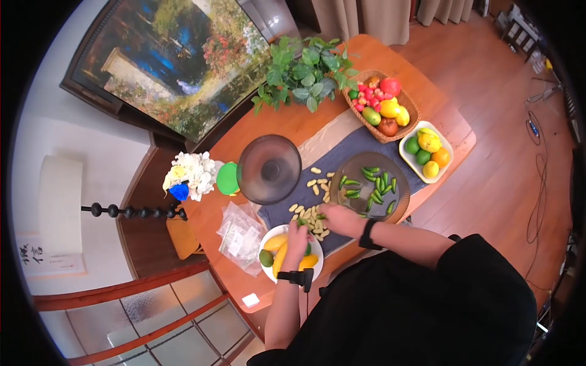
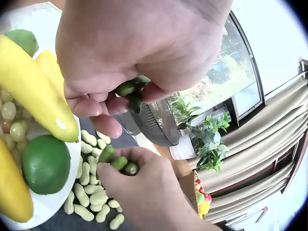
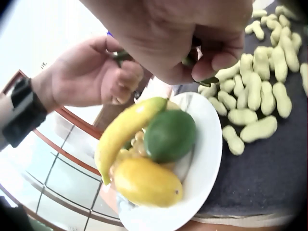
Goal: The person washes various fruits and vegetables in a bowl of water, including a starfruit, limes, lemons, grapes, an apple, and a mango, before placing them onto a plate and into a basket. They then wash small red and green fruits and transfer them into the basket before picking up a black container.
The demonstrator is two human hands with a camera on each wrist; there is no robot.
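Note:
Close together over the peanuts (image 1: 303,213) are both hands. My left hand (image 1: 298,239), above the white plate (image 3: 209,144), grips small green peppers (image 2: 127,88) between curled fingers and thumb. Just to its right, my right hand (image 1: 343,221) holds several green peppers (image 2: 118,161), their ends poking out from its fingers. The white plate carries a banana (image 3: 129,126), a yellow mango (image 3: 148,182), a round green fruit (image 3: 171,135) and pale grapes (image 2: 9,111). More green peppers (image 1: 378,183) lie on the dark glass plate (image 1: 400,204) beyond my right hand.
A second dark glass dish (image 1: 269,169) stands left of the blue runner (image 1: 323,160). Clear plastic bags (image 1: 240,238) lie beside the white plate. Farther back are a fruit basket (image 1: 400,133), a square fruit dish (image 1: 430,178), a leafy plant (image 1: 308,70) and white flowers (image 1: 194,174).

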